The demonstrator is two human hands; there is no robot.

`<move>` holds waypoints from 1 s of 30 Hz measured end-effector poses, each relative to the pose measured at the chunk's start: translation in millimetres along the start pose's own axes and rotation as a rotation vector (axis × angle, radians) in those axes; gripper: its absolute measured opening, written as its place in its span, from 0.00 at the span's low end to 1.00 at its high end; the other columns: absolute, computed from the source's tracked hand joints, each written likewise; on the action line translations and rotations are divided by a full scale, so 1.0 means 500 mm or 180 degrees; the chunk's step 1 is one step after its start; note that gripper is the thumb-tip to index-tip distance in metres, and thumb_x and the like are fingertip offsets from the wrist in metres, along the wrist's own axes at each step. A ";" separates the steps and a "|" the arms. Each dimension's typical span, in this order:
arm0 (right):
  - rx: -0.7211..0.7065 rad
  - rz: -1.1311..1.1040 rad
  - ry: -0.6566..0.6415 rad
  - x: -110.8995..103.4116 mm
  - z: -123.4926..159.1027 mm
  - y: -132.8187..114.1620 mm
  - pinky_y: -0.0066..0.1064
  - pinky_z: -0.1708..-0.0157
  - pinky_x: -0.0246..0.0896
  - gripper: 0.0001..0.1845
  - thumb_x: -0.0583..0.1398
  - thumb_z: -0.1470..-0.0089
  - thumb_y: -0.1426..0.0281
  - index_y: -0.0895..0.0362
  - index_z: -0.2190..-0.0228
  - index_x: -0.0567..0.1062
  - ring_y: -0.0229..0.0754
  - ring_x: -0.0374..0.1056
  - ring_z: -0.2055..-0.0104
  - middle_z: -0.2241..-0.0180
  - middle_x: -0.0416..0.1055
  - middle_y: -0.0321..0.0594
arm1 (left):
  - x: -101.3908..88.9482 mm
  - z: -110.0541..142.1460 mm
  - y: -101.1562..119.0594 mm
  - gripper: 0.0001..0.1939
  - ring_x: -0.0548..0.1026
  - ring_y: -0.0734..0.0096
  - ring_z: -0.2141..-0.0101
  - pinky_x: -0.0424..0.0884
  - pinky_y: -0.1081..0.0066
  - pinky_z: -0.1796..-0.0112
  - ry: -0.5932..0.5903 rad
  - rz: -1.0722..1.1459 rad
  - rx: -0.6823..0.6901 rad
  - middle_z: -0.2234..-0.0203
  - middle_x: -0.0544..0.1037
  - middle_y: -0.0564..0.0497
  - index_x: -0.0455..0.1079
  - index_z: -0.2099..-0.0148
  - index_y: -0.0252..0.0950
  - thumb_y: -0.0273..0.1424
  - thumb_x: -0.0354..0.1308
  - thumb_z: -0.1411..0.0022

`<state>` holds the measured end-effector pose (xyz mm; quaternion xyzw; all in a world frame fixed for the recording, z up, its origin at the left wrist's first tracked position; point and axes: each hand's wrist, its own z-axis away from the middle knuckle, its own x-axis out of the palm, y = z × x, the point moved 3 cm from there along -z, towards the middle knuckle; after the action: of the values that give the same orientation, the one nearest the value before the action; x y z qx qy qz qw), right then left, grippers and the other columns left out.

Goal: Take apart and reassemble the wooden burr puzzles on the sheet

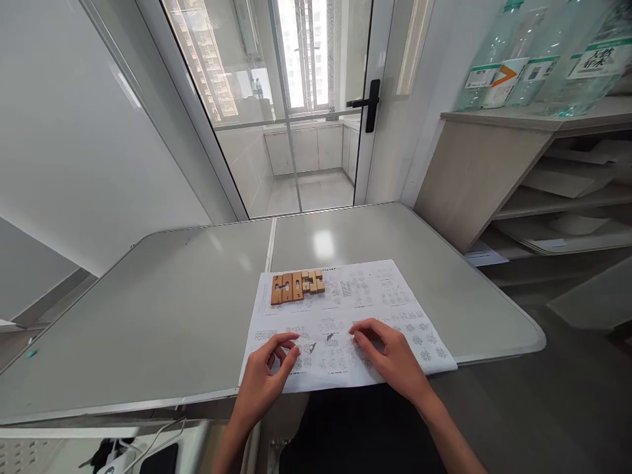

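Reaching for the wooden pieces (297,287) with both empty hands (269,368) loosely curled, you could drag the loose paper (345,362) and scatter them.

Beyond the pale grey table (197,289) there's a glass door (320,158) with a black handle (370,105), daylight coming through the window (303,59) behind it. White wall (99,112) on the left; on the right, a wooden shelf (494,151) topped with clear bottles (533,79), over a dark grey floor (533,408).
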<state>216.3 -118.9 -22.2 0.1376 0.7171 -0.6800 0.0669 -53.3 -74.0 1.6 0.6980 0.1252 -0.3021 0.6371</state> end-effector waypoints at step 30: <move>-0.0018 0.0010 -0.0033 0.006 0.002 0.007 0.41 0.53 0.72 0.18 0.58 0.30 0.52 0.51 0.58 0.79 0.51 0.77 0.54 0.57 0.81 0.43 | 0.000 0.004 -0.002 0.22 0.72 0.67 0.69 0.68 0.70 0.65 0.0004 0.0049 0.0083 0.66 0.82 0.49 0.79 0.48 0.40 0.50 0.58 0.30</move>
<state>214.3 -119.3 -26.6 0.1350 0.7184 -0.6786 0.0720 -54.3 -76.0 0.7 0.7073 0.1163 -0.2983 0.6302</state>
